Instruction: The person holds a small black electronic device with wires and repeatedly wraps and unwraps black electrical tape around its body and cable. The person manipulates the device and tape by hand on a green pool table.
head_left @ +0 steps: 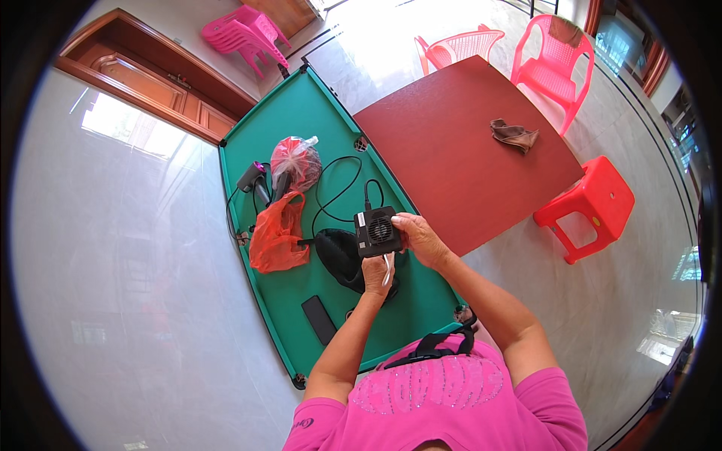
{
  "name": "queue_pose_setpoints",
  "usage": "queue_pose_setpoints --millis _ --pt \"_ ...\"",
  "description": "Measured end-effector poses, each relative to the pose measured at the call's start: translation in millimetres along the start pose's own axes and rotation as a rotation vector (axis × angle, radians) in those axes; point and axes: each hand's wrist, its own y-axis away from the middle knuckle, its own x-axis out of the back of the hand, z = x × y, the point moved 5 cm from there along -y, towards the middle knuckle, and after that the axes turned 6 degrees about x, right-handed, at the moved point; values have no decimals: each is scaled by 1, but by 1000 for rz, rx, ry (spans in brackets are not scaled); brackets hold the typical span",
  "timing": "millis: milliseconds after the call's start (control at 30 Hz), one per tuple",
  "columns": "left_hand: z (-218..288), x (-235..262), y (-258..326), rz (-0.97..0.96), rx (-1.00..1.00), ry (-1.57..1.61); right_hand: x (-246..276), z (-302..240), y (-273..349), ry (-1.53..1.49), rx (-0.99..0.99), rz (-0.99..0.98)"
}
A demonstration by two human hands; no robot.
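Above the green desk (256,143), my left grip (378,275) is holding a squarish black fan box (379,231) from 6 o'clock; my right grip (423,239) is holding its 3 o'clock edge. Black cable (367,203) is running out toward 12.

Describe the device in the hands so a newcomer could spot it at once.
Start at the green pool table, then find the left hand and right hand close together above it. They hold a black box. Its round, fan-like grille sets it apart from the soft black bundle and the flat black slab on the table.
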Motion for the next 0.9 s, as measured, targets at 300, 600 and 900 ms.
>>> queue_pose_setpoints --millis 300,600,900 --pt "10 5 -1 40 -59 -53 0 -3 2 0 6 -3" --pt "13 11 -1 -103 44 60 -4 0 1 -202 -49 21" --pt "-3 89 12 297 501 877 2 5 -3 -236 -120 170"
